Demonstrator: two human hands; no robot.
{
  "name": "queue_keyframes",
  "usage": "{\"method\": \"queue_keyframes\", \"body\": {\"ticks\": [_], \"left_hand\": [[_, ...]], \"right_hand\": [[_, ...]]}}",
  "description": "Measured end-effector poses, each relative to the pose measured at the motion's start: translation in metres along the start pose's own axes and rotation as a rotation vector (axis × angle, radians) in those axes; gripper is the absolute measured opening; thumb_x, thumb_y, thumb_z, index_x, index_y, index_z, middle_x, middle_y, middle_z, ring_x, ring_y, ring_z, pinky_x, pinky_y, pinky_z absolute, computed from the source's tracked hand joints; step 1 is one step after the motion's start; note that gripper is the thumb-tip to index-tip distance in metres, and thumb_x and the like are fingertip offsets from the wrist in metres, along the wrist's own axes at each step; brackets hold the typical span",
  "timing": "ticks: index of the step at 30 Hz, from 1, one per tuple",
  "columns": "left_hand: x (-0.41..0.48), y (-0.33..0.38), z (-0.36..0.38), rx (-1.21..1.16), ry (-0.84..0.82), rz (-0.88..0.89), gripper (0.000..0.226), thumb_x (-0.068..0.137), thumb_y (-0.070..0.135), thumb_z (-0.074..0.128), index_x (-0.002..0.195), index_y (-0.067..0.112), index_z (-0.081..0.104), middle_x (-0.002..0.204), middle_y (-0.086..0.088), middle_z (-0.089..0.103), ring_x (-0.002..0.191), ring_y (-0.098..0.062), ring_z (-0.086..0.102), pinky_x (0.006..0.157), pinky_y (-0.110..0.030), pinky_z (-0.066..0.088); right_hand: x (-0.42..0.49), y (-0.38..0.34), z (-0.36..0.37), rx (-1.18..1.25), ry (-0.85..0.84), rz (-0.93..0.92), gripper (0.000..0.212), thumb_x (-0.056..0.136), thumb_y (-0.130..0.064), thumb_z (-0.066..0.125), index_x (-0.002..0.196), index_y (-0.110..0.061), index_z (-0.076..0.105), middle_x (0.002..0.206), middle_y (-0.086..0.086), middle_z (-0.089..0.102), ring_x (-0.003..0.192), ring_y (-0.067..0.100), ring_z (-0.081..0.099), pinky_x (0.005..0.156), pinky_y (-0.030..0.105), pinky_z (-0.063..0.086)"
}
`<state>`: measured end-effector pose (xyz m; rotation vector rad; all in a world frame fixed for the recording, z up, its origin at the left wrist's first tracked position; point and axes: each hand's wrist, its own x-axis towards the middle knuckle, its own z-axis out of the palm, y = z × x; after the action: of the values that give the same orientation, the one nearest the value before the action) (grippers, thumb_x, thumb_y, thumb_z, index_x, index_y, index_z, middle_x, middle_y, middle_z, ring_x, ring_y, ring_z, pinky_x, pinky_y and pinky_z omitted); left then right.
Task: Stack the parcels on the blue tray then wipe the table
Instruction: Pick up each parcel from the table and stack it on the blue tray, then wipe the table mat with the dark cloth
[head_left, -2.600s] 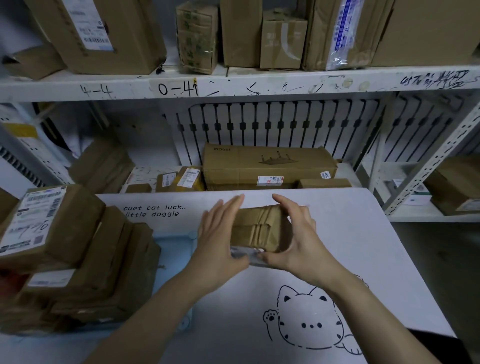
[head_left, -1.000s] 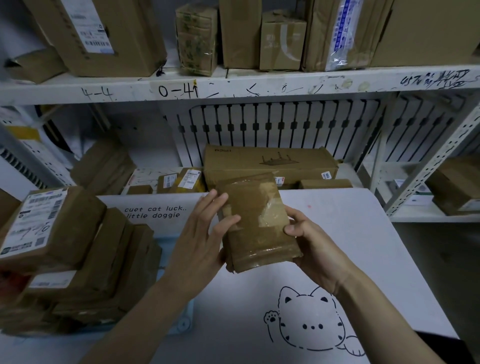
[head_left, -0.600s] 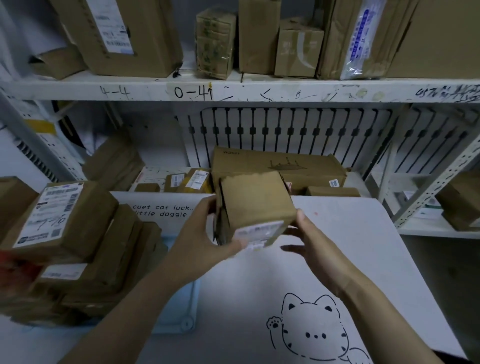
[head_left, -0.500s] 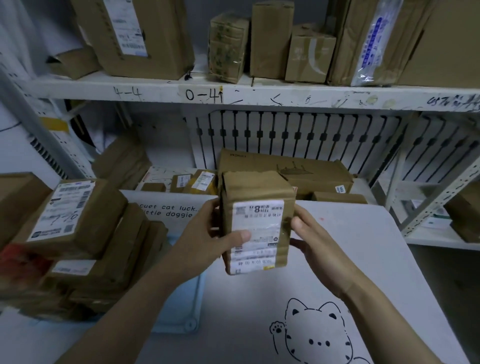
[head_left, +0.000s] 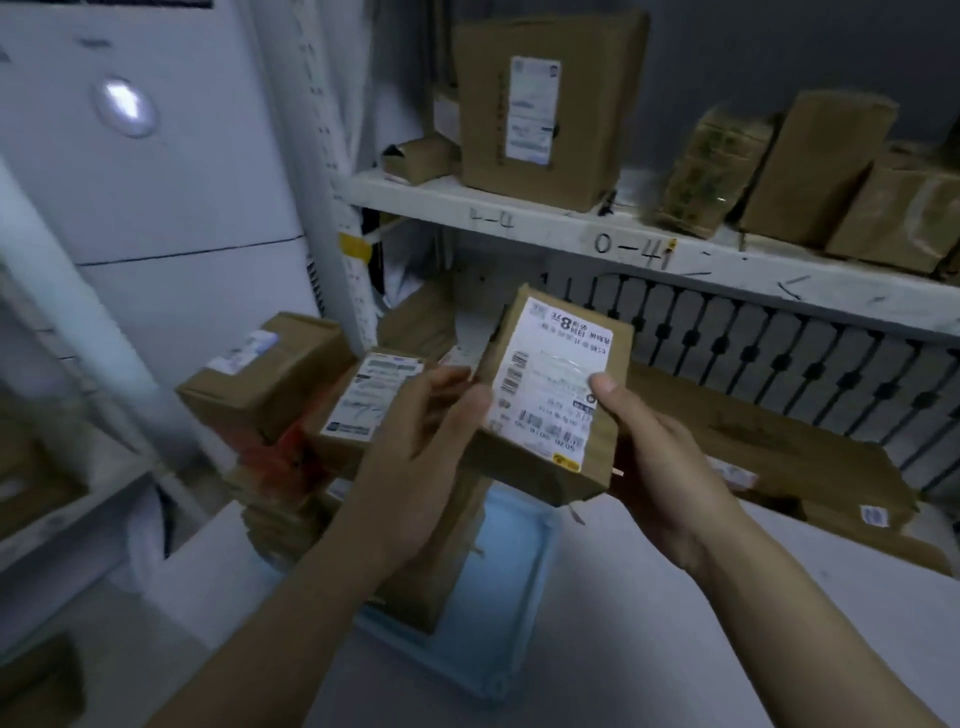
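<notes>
Both hands hold a brown cardboard parcel (head_left: 550, 395) in the air, its white shipping label facing me. My left hand (head_left: 421, 462) grips its left edge and my right hand (head_left: 660, 467) grips its right side, thumb on the label. The parcel hangs just right of a leaning stack of brown parcels (head_left: 291, 395) that stands on the blue tray (head_left: 514, 608). The tray lies on the white table (head_left: 727, 649), and its right part shows bare blue.
A white shelf (head_left: 623, 244) above carries several cardboard boxes. A long flat brown box (head_left: 769, 441) lies behind the table at right. A tall white appliance (head_left: 145, 208) stands at left. A slotted white upright (head_left: 332, 171) rises behind the stack.
The parcel was lifted off the table, turned label-up and carried left toward the stack. My view swung left, so the tray and stack now sit in the middle.
</notes>
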<state>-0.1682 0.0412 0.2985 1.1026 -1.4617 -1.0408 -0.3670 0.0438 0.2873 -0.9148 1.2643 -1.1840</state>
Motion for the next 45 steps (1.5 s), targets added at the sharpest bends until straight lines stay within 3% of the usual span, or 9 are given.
{"method": "queue_keyframes", "body": {"ticks": [6, 10, 15, 20, 27, 35, 40, 43, 45], "left_hand": [[0.017, -0.033, -0.089, 0.232, 0.438, 0.157, 0.014, 0.096, 0.035, 0.054, 0.105, 0.039, 0.064, 0.106, 0.022, 0.064, 0.103, 0.009, 0.058, 0.089, -0.019, 0.045], [0.029, -0.059, -0.132, 0.417, 0.619, 0.084, 0.029, 0.093, 0.033, 0.060, 0.118, 0.020, 0.068, 0.133, 0.005, 0.055, 0.127, -0.015, 0.047, 0.108, -0.034, 0.036], [0.042, -0.089, -0.154, 0.514, 0.591, -0.077, 0.054, 0.083, 0.048, 0.058, 0.128, 0.017, 0.063, 0.150, -0.007, 0.040, 0.141, -0.026, 0.031, 0.116, -0.045, 0.026], [0.050, -0.106, -0.151, 0.472, 0.507, -0.117, 0.036, 0.090, 0.023, 0.067, 0.126, 0.019, 0.063, 0.154, -0.007, 0.033, 0.144, -0.029, 0.022, 0.118, -0.050, 0.023], [0.052, -0.106, -0.144, 0.472, 0.475, -0.121, 0.042, 0.094, 0.024, 0.060, 0.136, 0.021, 0.053, 0.160, 0.002, 0.019, 0.148, -0.018, 0.005, 0.115, -0.035, 0.014], [0.052, -0.114, -0.149, 0.479, 0.524, -0.099, 0.043, 0.091, 0.022, 0.065, 0.133, 0.020, 0.057, 0.160, 0.000, 0.021, 0.147, -0.022, 0.007, 0.118, -0.044, 0.016], [0.048, -0.100, -0.142, 0.557, 0.583, 0.015, 0.048, 0.088, 0.031, 0.057, 0.134, 0.015, 0.056, 0.158, -0.005, 0.026, 0.146, -0.027, 0.016, 0.117, -0.039, 0.013], [0.039, -0.075, -0.125, 0.519, 0.622, 0.211, 0.052, 0.086, 0.034, 0.050, 0.132, 0.011, 0.055, 0.151, -0.007, 0.033, 0.140, -0.024, 0.024, 0.116, -0.022, 0.014], [0.032, -0.059, -0.105, 0.504, 0.582, 0.370, 0.042, 0.088, 0.022, 0.055, 0.127, 0.006, 0.056, 0.146, -0.011, 0.037, 0.136, -0.023, 0.029, 0.116, -0.033, 0.025]], "right_hand": [[0.046, -0.010, 0.081, -0.042, -0.090, 0.095, 0.043, 0.091, -0.049, 0.063, 0.114, -0.014, 0.071, 0.100, 0.006, 0.079, 0.092, 0.022, 0.075, 0.065, 0.030, 0.057], [0.070, -0.009, 0.120, -0.049, -0.077, 0.163, 0.048, 0.086, -0.052, 0.068, 0.108, -0.010, 0.073, 0.090, 0.007, 0.078, 0.072, 0.019, 0.074, 0.056, 0.028, 0.056], [0.093, -0.007, 0.153, -0.110, -0.022, 0.171, 0.053, 0.083, -0.056, 0.070, 0.105, -0.008, 0.073, 0.082, 0.006, 0.079, 0.061, 0.016, 0.074, 0.057, 0.032, 0.058], [0.103, -0.009, 0.170, -0.237, 0.036, 0.112, 0.053, 0.084, -0.057, 0.068, 0.105, -0.008, 0.071, 0.083, 0.006, 0.077, 0.051, 0.011, 0.071, 0.046, 0.025, 0.053], [0.105, -0.003, 0.179, -0.344, 0.040, 0.058, 0.053, 0.086, -0.059, 0.065, 0.114, -0.014, 0.067, 0.094, 0.003, 0.076, 0.071, 0.017, 0.073, 0.050, 0.028, 0.058], [0.101, 0.001, 0.177, -0.297, 0.057, 0.038, 0.071, 0.083, -0.066, 0.063, 0.135, -0.020, 0.050, 0.110, 0.002, 0.070, 0.091, 0.020, 0.070, 0.050, 0.024, 0.054], [0.095, 0.006, 0.161, -0.256, 0.086, 0.057, 0.085, 0.084, -0.069, 0.059, 0.149, -0.018, 0.037, 0.126, 0.004, 0.062, 0.103, 0.023, 0.066, 0.053, 0.024, 0.051], [0.091, 0.014, 0.147, -0.229, 0.102, 0.050, 0.087, 0.084, -0.070, 0.057, 0.152, -0.020, 0.033, 0.138, 0.007, 0.055, 0.112, 0.029, 0.063, 0.051, 0.021, 0.048], [0.086, 0.021, 0.133, -0.180, 0.116, 0.044, 0.086, 0.085, -0.069, 0.057, 0.150, -0.017, 0.036, 0.141, 0.004, 0.055, 0.115, 0.030, 0.062, 0.053, 0.021, 0.049]]}}
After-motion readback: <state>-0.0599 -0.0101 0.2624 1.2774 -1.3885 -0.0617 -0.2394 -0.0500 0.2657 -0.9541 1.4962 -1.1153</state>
